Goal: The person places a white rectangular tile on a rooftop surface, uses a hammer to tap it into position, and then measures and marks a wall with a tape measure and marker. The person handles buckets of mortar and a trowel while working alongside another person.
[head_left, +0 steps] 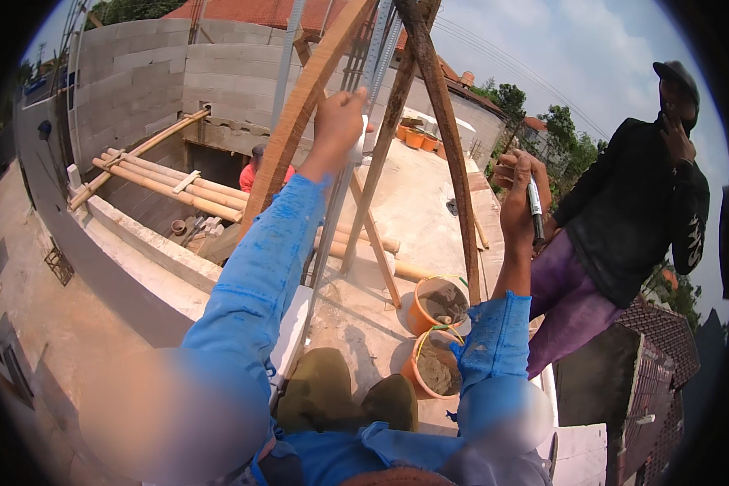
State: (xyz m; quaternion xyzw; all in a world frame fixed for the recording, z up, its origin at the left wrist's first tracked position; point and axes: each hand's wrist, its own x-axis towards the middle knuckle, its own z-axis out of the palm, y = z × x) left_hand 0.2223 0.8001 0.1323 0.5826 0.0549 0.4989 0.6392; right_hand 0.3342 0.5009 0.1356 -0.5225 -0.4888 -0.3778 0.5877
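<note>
My left hand [338, 134] is raised ahead, its fingers closed around an upright perforated metal channel [374, 61]. A bright white strip shows along the channel just under the fingers; I cannot tell if it is a separate piece. My right hand [520, 194] is held up on the right, closed around a black-and-white marker [535, 212] that points downward. Slanting wooden props [306, 109] cross near the channel, one passing just left of my left hand. Another dark wooden prop [454, 138] stands between my two hands.
Two orange buckets of mortar [429, 381] stand by my knees. A person in a black top [640, 186] stands close on the right. At left, bamboo poles [178, 190] span an opening beside a block wall [130, 81]; a person in red [255, 174] is there.
</note>
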